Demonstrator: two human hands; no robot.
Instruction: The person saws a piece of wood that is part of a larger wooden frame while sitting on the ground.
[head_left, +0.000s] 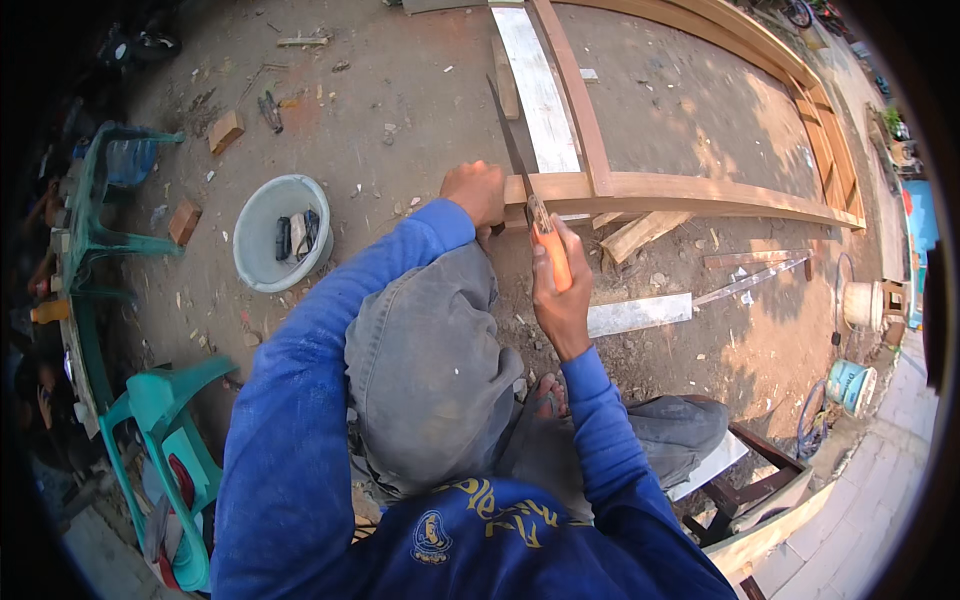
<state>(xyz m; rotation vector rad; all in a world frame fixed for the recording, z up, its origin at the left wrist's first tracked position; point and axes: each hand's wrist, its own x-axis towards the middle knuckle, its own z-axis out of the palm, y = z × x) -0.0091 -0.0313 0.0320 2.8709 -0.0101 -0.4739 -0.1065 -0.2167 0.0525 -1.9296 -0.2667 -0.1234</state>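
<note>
My right hand grips the orange handle of a hand saw. The thin blade runs up and away from me, across a corner joint of a large wooden frame that lies on the dirt ground. My left hand presses down on the end of the frame's near rail, just left of the blade. I crouch over the work in blue sleeves and grey trousers, one knee raised between my arms.
A pale basin holding small tools sits on the ground to the left. Green plastic chairs stand at far left. A metal strip, wood offcuts, small blocks, two buckets and a dark stool lie around.
</note>
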